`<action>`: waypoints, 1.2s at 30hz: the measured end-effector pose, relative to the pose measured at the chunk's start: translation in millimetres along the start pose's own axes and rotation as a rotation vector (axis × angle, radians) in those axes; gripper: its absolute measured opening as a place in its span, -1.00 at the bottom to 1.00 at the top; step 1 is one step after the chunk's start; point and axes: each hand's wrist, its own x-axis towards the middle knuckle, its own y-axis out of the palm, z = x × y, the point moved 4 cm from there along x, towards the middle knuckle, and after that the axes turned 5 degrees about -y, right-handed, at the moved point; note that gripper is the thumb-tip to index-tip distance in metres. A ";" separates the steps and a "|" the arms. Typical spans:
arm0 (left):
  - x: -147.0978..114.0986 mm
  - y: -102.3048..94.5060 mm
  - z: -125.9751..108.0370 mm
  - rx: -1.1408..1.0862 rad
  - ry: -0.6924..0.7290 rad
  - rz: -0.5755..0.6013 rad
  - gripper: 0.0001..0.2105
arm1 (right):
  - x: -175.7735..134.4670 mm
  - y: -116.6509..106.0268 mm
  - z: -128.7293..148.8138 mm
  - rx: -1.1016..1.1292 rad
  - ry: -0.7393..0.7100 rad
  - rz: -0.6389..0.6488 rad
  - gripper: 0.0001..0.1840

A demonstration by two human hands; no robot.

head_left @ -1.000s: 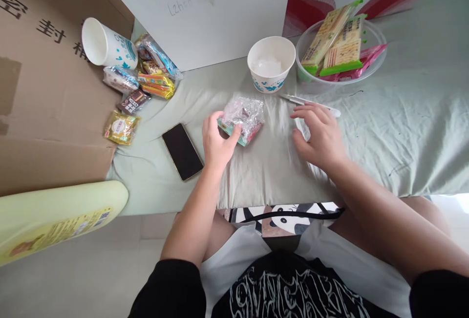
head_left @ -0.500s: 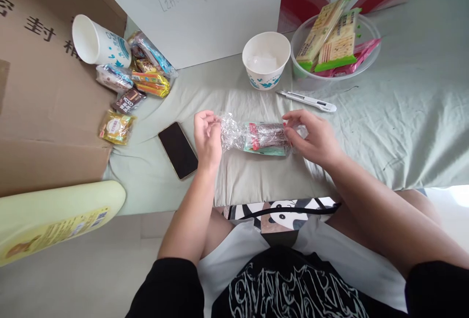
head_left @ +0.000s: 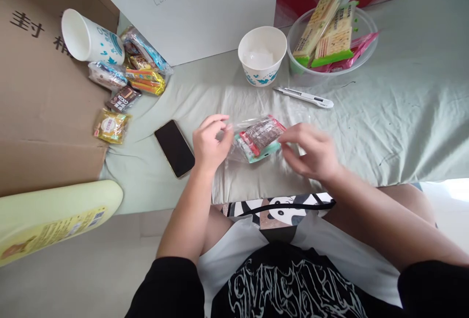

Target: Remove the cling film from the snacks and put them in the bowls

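While the left hand (head_left: 211, 144) curls at the left end of a clear wrapper (head_left: 249, 123), its thumb close to the forefinger, the right hand (head_left: 315, 156) meets the other end with thumb and forefinger a narrow gap apart; blur and the clear film make it hard to tell whether either hand actually grips. Between them, on the cloth-covered surface (head_left: 395, 117), a red-edged packet (head_left: 263, 135) lies tilted over a teal one (head_left: 264, 154). A phone (head_left: 175, 148) lies just left of the left hand. Beyond the packets rests a white knife (head_left: 306, 97), with a paper bowl (head_left: 260, 77) and a tub (head_left: 308, 75) of wrapped crackers (head_left: 335, 34) behind it.
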 end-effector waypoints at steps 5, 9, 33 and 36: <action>-0.6 3.9 10.2 -0.542 -0.401 0.105 -0.84 | -11.7 31.7 -4.5 0.175 0.330 0.183 -0.68; -2.7 8.0 -3.5 -0.886 -0.492 0.306 -0.72 | -16.0 33.3 -15.1 0.378 0.641 0.165 -0.54; 16.5 -57.2 41.3 -1.042 -0.520 -0.246 -0.73 | -9.8 36.2 -23.1 1.083 0.939 -0.241 -0.40; 16.9 -38.9 43.6 -1.027 -0.613 -0.155 -0.72 | -3.0 6.9 -30.8 0.821 0.741 -0.298 -0.45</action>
